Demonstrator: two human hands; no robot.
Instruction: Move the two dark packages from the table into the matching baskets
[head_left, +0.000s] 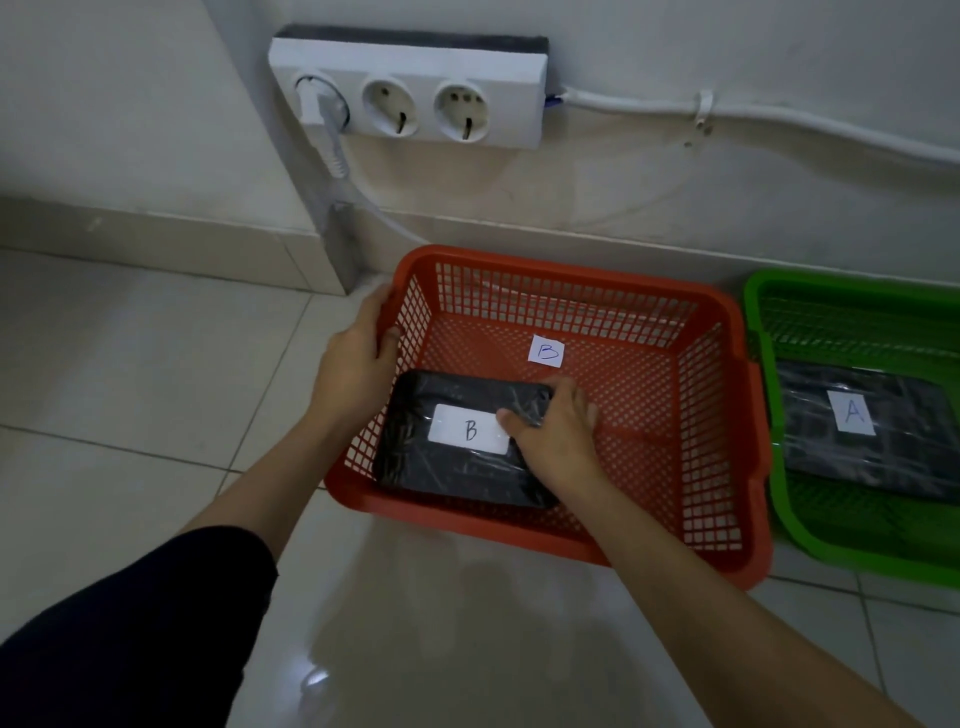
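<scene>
Package B (462, 441) inside red basket (717, 431), gripped by right hand (556, 431) | left hand (358, 358) clasps basket rim | package A (862, 431) lies in green basket (769, 395) | both placed; release remaining.

I see the dark package marked B (462, 441), wrapped in glossy black film with a white label, lying flat in the near left corner of the red basket (727, 415), whose mesh floor carries a paper tag B. Just beside it to the right, the package marked A (872, 431) lies flat inside the green basket (753, 306).
</scene>
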